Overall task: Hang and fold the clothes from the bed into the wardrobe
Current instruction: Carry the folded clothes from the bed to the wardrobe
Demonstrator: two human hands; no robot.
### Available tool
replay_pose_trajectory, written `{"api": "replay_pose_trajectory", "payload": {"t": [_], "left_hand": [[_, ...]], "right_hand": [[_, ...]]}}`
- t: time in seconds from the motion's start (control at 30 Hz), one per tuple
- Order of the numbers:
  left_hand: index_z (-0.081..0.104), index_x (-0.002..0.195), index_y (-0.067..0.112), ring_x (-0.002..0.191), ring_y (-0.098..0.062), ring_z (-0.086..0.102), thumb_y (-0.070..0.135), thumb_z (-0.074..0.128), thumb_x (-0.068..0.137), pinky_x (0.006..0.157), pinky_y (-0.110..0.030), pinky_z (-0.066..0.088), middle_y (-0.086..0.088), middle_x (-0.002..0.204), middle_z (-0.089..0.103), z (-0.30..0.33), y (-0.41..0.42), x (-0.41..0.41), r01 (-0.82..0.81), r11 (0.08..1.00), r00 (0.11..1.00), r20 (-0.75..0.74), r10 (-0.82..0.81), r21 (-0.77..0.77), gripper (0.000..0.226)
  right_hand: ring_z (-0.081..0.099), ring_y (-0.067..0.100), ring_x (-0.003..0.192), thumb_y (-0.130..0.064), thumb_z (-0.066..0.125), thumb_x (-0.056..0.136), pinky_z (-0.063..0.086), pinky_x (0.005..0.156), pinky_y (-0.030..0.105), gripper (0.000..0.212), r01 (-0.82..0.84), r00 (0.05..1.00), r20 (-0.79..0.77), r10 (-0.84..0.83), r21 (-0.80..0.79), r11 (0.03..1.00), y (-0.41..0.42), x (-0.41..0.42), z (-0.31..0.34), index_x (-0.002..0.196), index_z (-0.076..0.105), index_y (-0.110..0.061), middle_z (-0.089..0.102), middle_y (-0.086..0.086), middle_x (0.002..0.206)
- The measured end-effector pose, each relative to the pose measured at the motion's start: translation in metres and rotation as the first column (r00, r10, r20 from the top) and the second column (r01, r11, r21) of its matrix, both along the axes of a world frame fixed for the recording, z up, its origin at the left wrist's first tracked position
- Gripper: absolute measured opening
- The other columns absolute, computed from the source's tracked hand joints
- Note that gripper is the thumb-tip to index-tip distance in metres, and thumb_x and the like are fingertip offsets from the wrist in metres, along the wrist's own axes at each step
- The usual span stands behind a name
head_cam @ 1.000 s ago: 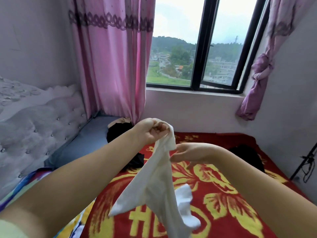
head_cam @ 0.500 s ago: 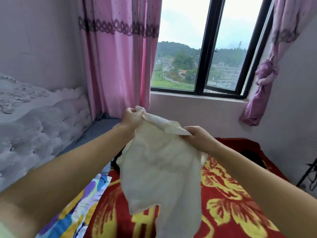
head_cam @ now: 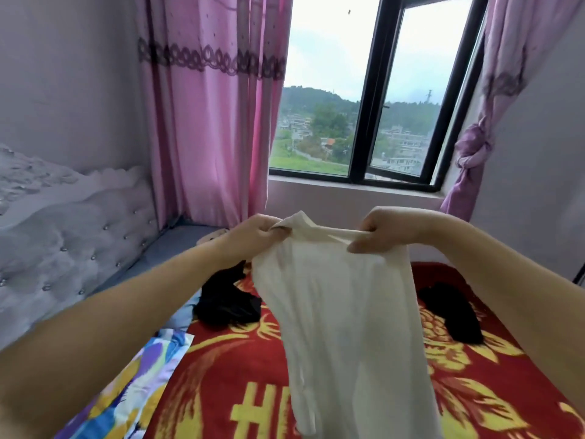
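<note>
- The left hand (head_cam: 253,234), at centre frame, clenches one end of the top edge of a cream-white garment (head_cam: 342,312), fingers bunched round the cloth.
- The right hand (head_cam: 383,229), just right of centre, pinches the other end of that edge, thumb under and fingers over; the edge is drawn taut between the two hands.
- Held this way, the garment hangs open and flat in front of the person, above the bed, its lower part running out of the bottom of the frame. I judge the hold is meant to spread it and find its shape before folding or hanging.
- Below it lies the red and yellow floral blanket (head_cam: 474,391), a broad flat place that could serve for folding.
- Two dark garments wait on the bed: one (head_cam: 228,299) left of centre, one (head_cam: 449,312) at the right.
- A multicoloured cloth (head_cam: 136,384) lies at lower left.
- No wardrobe is in view.
</note>
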State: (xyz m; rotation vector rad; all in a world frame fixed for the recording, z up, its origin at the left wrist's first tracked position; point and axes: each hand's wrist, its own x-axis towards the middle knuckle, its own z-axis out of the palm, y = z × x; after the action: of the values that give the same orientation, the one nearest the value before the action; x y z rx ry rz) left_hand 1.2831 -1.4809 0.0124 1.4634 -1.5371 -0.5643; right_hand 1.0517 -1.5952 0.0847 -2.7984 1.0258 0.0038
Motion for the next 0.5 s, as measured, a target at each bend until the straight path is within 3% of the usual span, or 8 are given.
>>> {"api": "replay_pose_trajectory", "payload": {"t": [0.13, 0.2, 0.3, 0.4, 0.5], "left_hand": [[0.072, 0.092, 0.010, 0.066, -0.006, 0.061, 0.022, 0.054, 0.097, 0.062, -0.019, 0.048, 0.007, 0.075, 0.067, 0.021, 0.003, 0.023, 0.013, 1.000, 0.996, 0.084, -0.015, 0.020, 0.022], [0.073, 0.090, 0.018, 0.064, -0.003, 0.064, 0.022, 0.054, 0.097, 0.057, -0.015, 0.049, 0.010, 0.073, 0.070, 0.026, 0.006, 0.034, -0.010, 0.999, 0.999, 0.053, 0.009, 0.031, 0.020], [0.072, 0.095, 0.020, 0.070, -0.007, 0.068, 0.024, 0.053, 0.097, 0.058, -0.017, 0.051, 0.005, 0.080, 0.074, 0.029, 0.012, 0.049, -0.011, 0.995, 0.999, 0.035, 0.007, 0.100, 0.019], [0.071, 0.100, 0.026, 0.077, -0.008, 0.068, 0.026, 0.052, 0.098, 0.069, -0.023, 0.054, 0.005, 0.088, 0.074, 0.030, 0.016, 0.059, -0.043, 0.993, 0.985, 0.172, 0.023, 0.114, 0.019], [0.069, 0.100, 0.025, 0.078, -0.010, 0.065, 0.025, 0.051, 0.099, 0.073, -0.030, 0.052, 0.006, 0.087, 0.071, 0.034, 0.021, 0.071, -0.046, 0.993, 0.983, 0.181, 0.025, 0.112, 0.018]], "right_hand": [[0.048, 0.011, 0.053, -0.049, 0.073, 0.078, 0.040, 0.054, 0.022, 0.040, 0.150, 0.947, -0.293, -0.134, 0.033, 0.988, -0.019, -0.034, -0.016, 0.066, 0.062, -0.012, 0.054, -0.005, 0.059], [0.049, 0.015, 0.060, -0.045, 0.073, 0.080, 0.039, 0.058, 0.024, 0.041, 0.188, 0.924, -0.348, -0.159, 0.051, 0.981, -0.026, -0.046, -0.024, 0.080, 0.069, -0.004, 0.057, 0.001, 0.069], [0.051, 0.016, 0.071, -0.034, 0.070, 0.085, 0.041, 0.067, 0.028, 0.029, 0.189, 0.969, -0.192, -0.156, 0.168, 0.968, -0.037, -0.058, -0.028, 0.087, 0.069, -0.006, 0.060, 0.003, 0.080], [0.050, 0.016, 0.079, -0.021, 0.066, 0.089, 0.041, 0.075, 0.031, 0.021, 0.133, 0.991, -0.003, -0.136, 0.243, 0.961, -0.043, -0.059, -0.034, 0.094, 0.066, -0.001, 0.060, 0.004, 0.087], [0.051, 0.019, 0.082, -0.015, 0.059, 0.094, 0.040, 0.078, 0.033, 0.019, 0.052, 0.938, 0.296, -0.179, 0.391, 0.919, -0.043, -0.058, -0.046, 0.099, 0.062, 0.004, 0.059, 0.010, 0.091]]}}
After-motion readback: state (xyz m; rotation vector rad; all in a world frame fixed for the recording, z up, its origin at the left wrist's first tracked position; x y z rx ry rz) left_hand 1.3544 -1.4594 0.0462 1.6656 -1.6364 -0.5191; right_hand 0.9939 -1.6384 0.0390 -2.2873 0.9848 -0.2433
